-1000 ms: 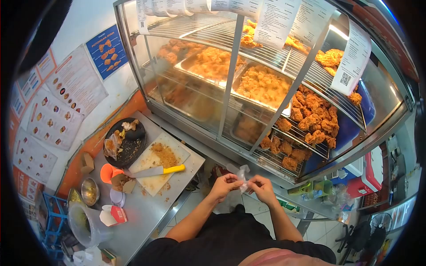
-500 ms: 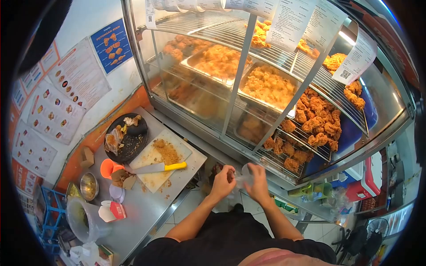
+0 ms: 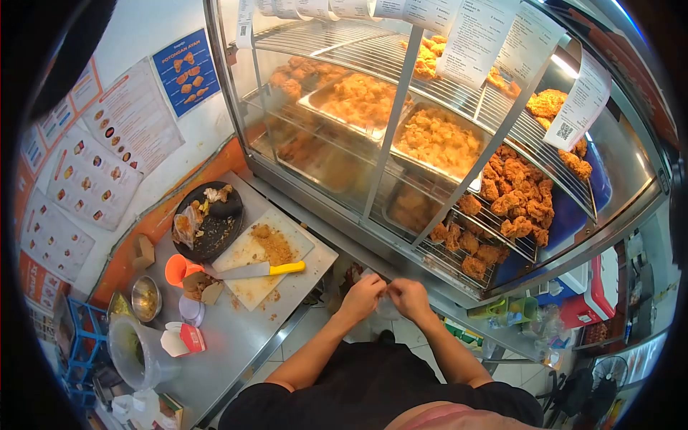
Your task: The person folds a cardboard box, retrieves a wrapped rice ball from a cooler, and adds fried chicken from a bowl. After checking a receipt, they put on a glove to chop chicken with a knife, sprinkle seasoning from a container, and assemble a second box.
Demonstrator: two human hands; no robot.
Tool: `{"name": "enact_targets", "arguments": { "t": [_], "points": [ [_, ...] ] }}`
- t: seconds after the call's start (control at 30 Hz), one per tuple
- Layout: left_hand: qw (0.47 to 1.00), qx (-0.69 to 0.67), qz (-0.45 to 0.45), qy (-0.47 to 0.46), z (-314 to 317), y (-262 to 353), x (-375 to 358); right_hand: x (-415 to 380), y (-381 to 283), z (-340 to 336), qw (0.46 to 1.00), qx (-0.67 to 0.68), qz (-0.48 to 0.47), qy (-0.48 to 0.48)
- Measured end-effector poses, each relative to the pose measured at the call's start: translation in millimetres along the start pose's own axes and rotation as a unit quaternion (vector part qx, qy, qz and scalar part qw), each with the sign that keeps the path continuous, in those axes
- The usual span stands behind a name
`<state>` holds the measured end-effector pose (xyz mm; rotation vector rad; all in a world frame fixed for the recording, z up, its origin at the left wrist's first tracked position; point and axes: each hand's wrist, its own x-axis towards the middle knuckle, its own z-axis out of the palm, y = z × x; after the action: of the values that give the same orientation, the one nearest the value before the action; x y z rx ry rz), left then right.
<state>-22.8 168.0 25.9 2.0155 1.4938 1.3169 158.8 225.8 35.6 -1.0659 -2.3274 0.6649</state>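
Note:
My left hand (image 3: 364, 295) and my right hand (image 3: 410, 297) meet in front of my body, over the gap between the table and the display case. Both are closed, with fingertips pinched close together. Between and below them hangs a clear thin plastic bag (image 3: 388, 311), mostly hidden by the fingers. To the left of my hands, a knife with a yellow handle (image 3: 287, 268) lies across a white cutting board (image 3: 315, 259), which is strewn with brown crumbs (image 3: 274, 247).
A glass display case (image 3: 373, 208) full of fried chicken (image 3: 512, 190) stands ahead. On the steel table (image 3: 236, 344) are a black stone plate (image 3: 208, 247), an orange cup (image 3: 179, 269), a metal bowl (image 3: 146, 301), a red-and-white box (image 3: 185, 339) and a clear bucket (image 3: 143, 358).
My hands have come closer together, and the right one has moved from spread around the plastic bag to a closed pinch beside the left. The view has shifted slightly.

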Motion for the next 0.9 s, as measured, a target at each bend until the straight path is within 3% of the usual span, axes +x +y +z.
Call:
{"name": "enact_targets", "arguments": {
  "t": [0.07,0.1,0.17,0.2,0.23,0.3,0.37,0.47,0.57,0.67,0.77,0.9],
  "points": [
    [0.992,0.109,0.056,0.025,0,-4,-5,6,-11,-5,0.998,0.013,0.055,0.042],
    [0.996,0.090,-0.020,-0.018,4,-8,-11,9,-16,-7,0.995,0.018,0.081,0.062],
    [0.978,0.045,-0.174,-0.106,19,-17,-27,7,-22,2,0.995,0.026,-0.015,0.100],
    [0.937,-0.146,-0.292,-0.126,23,-23,-29,5,-25,7,0.991,0.030,-0.063,0.118],
    [0.847,-0.328,-0.394,-0.140,23,-31,-28,5,-30,12,0.989,0.030,-0.070,0.125],
    [0.680,-0.571,-0.452,-0.078,29,-46,-31,1,-41,19,0.986,0.032,-0.086,0.140],
    [0.585,-0.707,-0.393,0.060,51,-56,-47,-2,-41,26,0.988,0.046,-0.087,0.123],
    [0.523,-0.735,-0.391,0.182,73,-61,-41,0,-42,34,0.988,0.041,-0.097,0.111],
    [0.540,-0.733,-0.375,0.174,53,-42,-30,3,-41,37,0.990,0.031,-0.106,0.088],
    [0.461,-0.800,-0.357,0.144,49,-49,-25,4,-41,43,0.990,0.042,-0.109,0.080],
    [0.466,-0.798,-0.371,0.091,33,-34,-16,6,-41,47,0.991,0.064,-0.094,0.077],
    [0.616,-0.662,-0.398,0.158,61,-74,-21,6,-33,55,0.990,0.111,-0.068,0.050]
  ]
}}
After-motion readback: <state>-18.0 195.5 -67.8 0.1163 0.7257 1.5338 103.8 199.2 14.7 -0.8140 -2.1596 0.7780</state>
